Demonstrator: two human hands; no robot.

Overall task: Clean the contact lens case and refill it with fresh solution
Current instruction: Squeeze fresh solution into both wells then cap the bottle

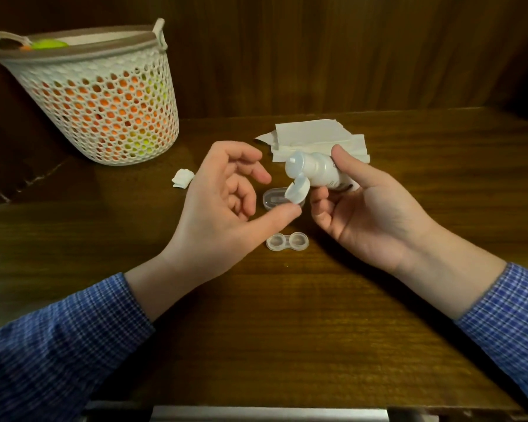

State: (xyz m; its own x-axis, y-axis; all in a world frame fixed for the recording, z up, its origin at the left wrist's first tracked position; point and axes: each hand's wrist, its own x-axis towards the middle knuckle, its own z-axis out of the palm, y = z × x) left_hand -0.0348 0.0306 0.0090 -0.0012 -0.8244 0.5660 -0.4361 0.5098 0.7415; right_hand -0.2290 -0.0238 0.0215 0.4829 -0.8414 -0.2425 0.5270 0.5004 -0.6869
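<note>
My right hand (369, 208) grips a small white solution bottle (320, 172), tilted with its nozzle pointing left. Its flip cap (297, 191) hangs open below the nozzle. My left hand (223, 199) is beside it with relaxed fingers, and its thumb tip touches the hanging cap. The clear contact lens case (287, 241), two round wells side by side without lids, lies on the wooden table (287, 330) below and between my hands. A clear oval lid or container (272, 200) lies just behind my left thumb, partly hidden by the cap.
A white perforated basket (101, 95) holding orange and green items stands at the back left. Folded white tissues (314, 138) lie behind the bottle. A small crumpled tissue wad (182, 178) lies left of my left hand. A wooden wall closes the back.
</note>
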